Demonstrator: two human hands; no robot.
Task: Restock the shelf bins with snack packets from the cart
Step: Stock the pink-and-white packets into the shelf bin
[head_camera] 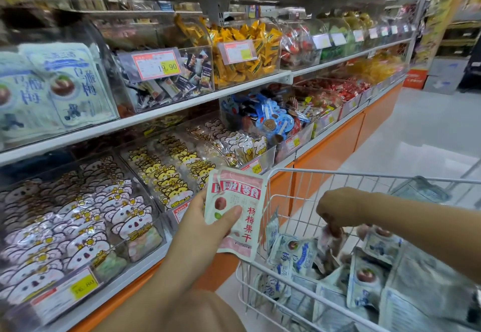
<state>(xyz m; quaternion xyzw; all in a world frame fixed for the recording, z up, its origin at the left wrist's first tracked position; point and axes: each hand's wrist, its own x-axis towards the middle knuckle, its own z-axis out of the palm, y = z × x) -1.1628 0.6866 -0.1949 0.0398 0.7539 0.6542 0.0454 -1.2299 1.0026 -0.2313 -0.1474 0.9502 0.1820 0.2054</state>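
A pink packet [235,211] is held just beside the cart [338,173] with the left hand [203,227] clamped across its face, while a second packet [328,240] inside is pinched by the right hand [335,210] (light, limp and slippery, probably; best gripped near an edge).

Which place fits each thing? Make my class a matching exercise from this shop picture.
Things:
1 pink packet
2 right hand
3 yellow sweets
4 price label reading 19.90

Places:
A in the wire cart, pinching a small packet
B on the front of a clear bin
C in the left hand
D heaped above the blue lollipops

Pairs: 1-C; 2-A; 3-D; 4-B
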